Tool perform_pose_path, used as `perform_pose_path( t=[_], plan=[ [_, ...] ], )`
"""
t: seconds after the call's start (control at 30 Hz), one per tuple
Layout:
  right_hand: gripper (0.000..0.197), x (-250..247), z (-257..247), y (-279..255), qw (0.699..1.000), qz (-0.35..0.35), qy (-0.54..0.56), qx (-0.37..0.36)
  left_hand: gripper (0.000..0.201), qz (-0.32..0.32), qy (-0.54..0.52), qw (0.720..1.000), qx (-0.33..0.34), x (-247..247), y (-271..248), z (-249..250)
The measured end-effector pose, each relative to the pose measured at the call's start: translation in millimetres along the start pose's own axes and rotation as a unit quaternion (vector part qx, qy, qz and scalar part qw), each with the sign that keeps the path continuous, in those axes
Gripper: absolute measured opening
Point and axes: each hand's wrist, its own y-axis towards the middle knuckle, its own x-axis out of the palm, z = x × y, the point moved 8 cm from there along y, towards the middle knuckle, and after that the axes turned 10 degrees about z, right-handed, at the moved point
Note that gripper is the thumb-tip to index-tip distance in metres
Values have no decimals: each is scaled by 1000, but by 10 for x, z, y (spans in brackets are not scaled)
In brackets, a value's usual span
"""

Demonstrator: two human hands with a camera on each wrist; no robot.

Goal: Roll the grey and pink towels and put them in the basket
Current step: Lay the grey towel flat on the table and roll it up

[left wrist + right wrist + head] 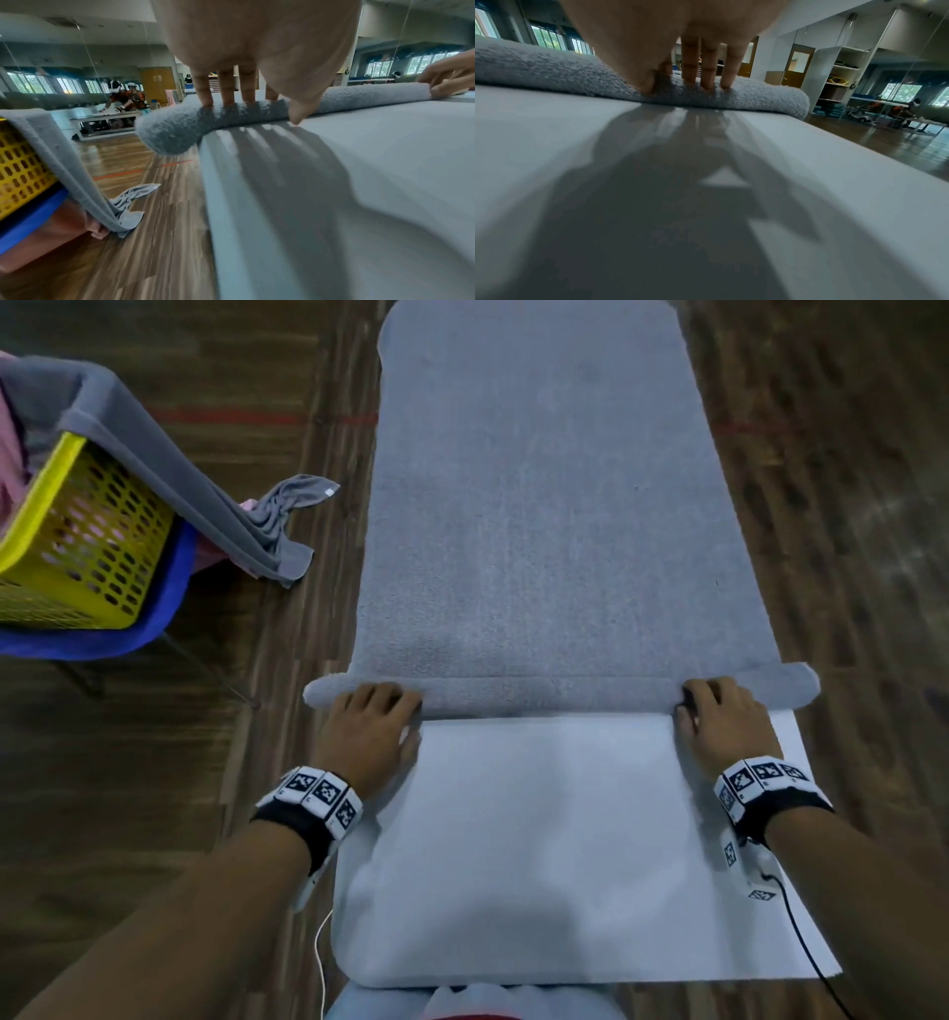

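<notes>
A grey towel (539,505) lies lengthwise on the white table (565,839), and its near end is wound into a thin roll (554,695) across the table. My left hand (375,716) grips the roll's left part (167,132), fingers on top and thumb at its front foot. My right hand (714,711) grips the right part (770,97) the same way, thumb dug into the pile. Both ends of the roll stick out past the table edges. The yellow basket (67,531) stands on the left, with pink towel (10,454) cloth inside it.
A second grey towel (154,454) hangs over the basket's rim down to the wooden floor (154,814). Under the yellow basket sits a blue one (154,618). Cables run from both wristbands. Other people work at tables far back in the hall.
</notes>
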Motion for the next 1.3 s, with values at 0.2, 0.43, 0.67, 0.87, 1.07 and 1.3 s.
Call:
perform_pose_path(
  t=[0.2,0.43,0.67,0.87,1.07,1.3],
  plan=[
    [42,99,133,158,992,-32,45,-113,36,-44,-13,998,-47,59,214,-2],
    [25,144,266,578,987,-119,21,-108,29,-141,70,983,-95,84,550,-90],
    [24,279,434,508,962,-264,-49,-45,30,-228,85,962,-128,111,480,114],
    [23,-61,254,307,994,1,-31,-103,22,-14,97,994,-45,-182,206,471],
    [43,88,131,61,993,-54,6,-105,40,-55,44,996,-60,29,0,508],
    [34,155,217,348,985,-142,6,-96,34,-100,-24,989,-105,162,313,196]
  ],
)
